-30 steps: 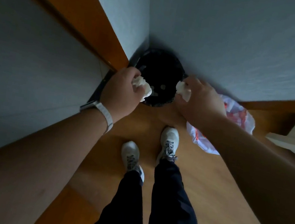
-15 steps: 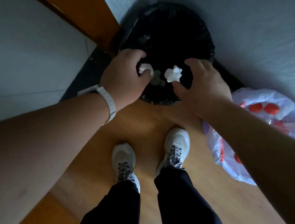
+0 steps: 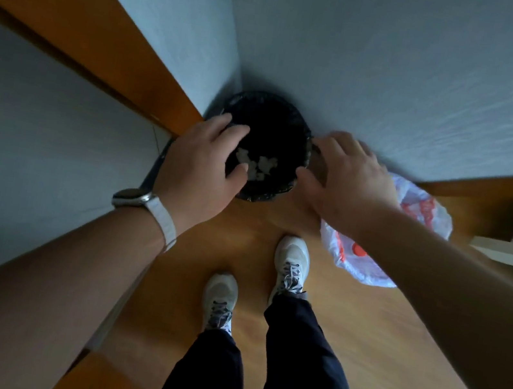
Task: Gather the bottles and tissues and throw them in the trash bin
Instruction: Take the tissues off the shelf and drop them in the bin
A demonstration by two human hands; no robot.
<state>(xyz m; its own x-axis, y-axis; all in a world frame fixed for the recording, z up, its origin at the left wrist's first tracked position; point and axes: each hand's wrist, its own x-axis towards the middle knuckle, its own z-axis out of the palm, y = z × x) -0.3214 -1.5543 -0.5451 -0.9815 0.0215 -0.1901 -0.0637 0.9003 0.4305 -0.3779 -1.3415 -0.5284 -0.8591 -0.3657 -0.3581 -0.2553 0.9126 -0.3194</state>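
Both hands hold nothing: the left hand [image 3: 200,168] hangs with fingers spread and relaxed, and the right hand [image 3: 348,182] is likewise loose and open, palm down. Between them and a little beyond sits the black trash bin [image 3: 277,101], tucked into the corner of the walls. The left fingertips [image 3: 241,132] reach over its near rim and the right hand hovers just beside its far edge. Down inside the bin, below the left hand's thumb, lie the crumpled white tissues [image 3: 258,164]. So I'd say the tissue drop is done, and the bottles are what's left. No bottle shows plainly. Just past the right hand and partly under its forearm, a white plastic bag [image 3: 428,213] rests on the wooden floor [image 3: 361,330], with red patches on it. Whether it holds bottles I cannot tell. The next move likely calls for finding the bottles and closing a hand around them
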